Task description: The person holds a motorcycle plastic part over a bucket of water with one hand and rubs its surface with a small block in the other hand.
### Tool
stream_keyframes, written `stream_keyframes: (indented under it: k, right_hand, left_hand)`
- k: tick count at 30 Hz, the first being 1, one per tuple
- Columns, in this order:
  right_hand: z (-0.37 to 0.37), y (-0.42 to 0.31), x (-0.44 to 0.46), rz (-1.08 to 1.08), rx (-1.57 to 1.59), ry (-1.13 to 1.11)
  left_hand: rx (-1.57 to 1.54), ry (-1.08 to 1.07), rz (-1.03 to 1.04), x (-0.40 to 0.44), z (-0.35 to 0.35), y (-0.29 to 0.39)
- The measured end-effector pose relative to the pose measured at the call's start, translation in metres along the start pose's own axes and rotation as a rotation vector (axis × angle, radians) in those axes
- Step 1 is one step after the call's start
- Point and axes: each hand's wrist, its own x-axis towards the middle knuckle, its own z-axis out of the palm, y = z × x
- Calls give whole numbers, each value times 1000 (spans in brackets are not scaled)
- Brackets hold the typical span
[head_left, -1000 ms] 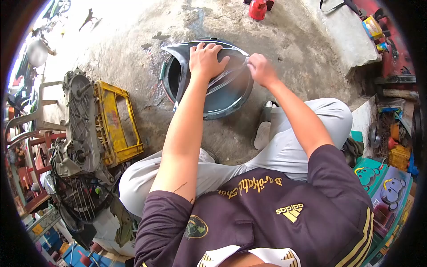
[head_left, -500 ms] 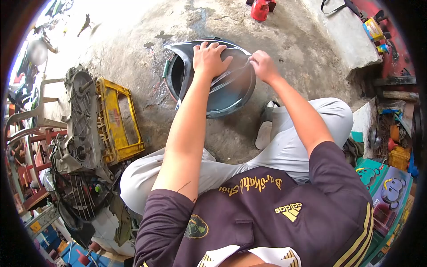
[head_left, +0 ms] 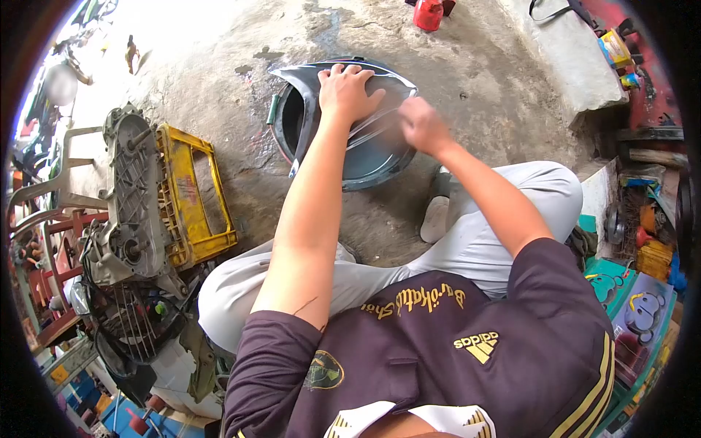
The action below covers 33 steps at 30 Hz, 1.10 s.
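The left hand (head_left: 345, 95), fingers spread, should press the dark panel (head_left: 307, 89) evenly; the right hand (head_left: 425, 128) is blurred, so one cannot tell its fingers' grip.

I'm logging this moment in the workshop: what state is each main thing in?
Left hand: fingers spread, on the panel.
Right hand: blurred; grip cannot be told.
Dark curved panel: lying across the tub.
Round tub: on the floor, partly covered.
Metal casing: ribbed inside exposed.
Yellow crate: scuffed, stained.
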Motion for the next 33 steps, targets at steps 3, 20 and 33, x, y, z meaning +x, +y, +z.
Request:
stream_keyframes:
  k: [3, 20, 33]
  right_hand:
    - [-7, -5, 2, -8, -9, -138]
    - [-3, -7, -2, 103, -64, -73]
    - [6, -16, -3, 21, -47, 5]
  left_hand:
    - [6, -7, 2, 0, 1, -3]
    - [53, 6, -8, 0, -3, 4]
    - [60, 0, -18, 0, 0, 3]
